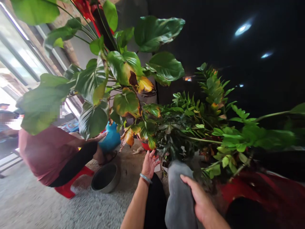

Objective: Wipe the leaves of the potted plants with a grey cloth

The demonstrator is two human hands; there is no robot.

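Note:
My right hand (198, 198) grips a long grey thing (180, 194) with a narrowed middle. The thumb lies along its side and the other fingers are hidden. It is smooth and slightly blurred, so I cannot tell what kind it is. My left hand (150, 165) is open and empty, fingers apart, reaching toward the base of the plants, with a pale bangle (145, 178) on the wrist. Dark green foliage (170, 136) hangs just beyond both hands. A large-leaved plant (126, 101) with yellowed, browned leaves rises above them.
Leafy stems (228, 136) spread to the right before a dark shiny wall (226, 41). At left a person (50, 152) in a pink top sits on a red stool (68, 187), a hand near a blue container (110, 138). A grey bucket (106, 178) stands on the rough floor (78, 211).

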